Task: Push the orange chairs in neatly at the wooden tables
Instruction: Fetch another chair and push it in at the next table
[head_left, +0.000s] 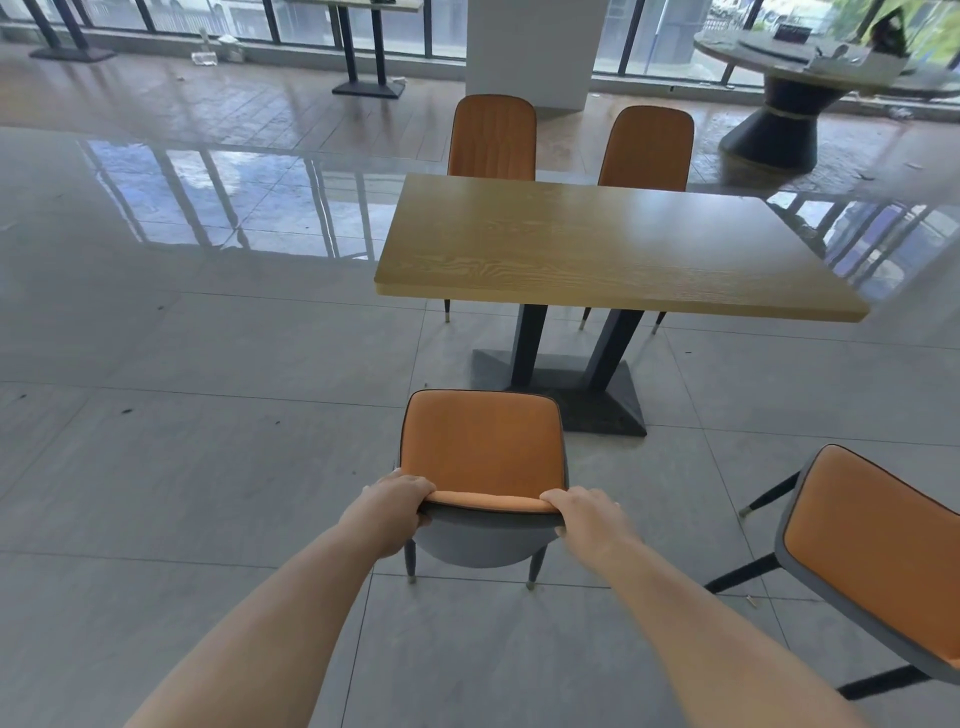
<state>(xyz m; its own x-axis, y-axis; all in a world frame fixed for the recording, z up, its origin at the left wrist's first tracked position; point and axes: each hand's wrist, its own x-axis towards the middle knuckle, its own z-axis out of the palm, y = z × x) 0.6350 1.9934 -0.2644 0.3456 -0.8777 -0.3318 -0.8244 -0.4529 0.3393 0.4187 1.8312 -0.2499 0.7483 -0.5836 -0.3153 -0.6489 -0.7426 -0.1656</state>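
An orange chair (483, 444) with a grey back shell stands on the floor in front of me, a short way from the near edge of the wooden table (597, 249). My left hand (395, 506) grips the left end of its backrest top. My right hand (587, 514) grips the right end. A second orange chair (878, 556) stands pulled out and turned at the lower right. Two more orange chairs (492, 137) (647, 148) sit at the table's far side, close against it.
The table rests on two dark legs with a black base plate (587, 395). A white pillar (530, 52) stands behind it. A round dark pedestal table (784, 88) is at the back right. Other table legs (363, 52) stand by the windows. Glossy tiled floor spreads left.
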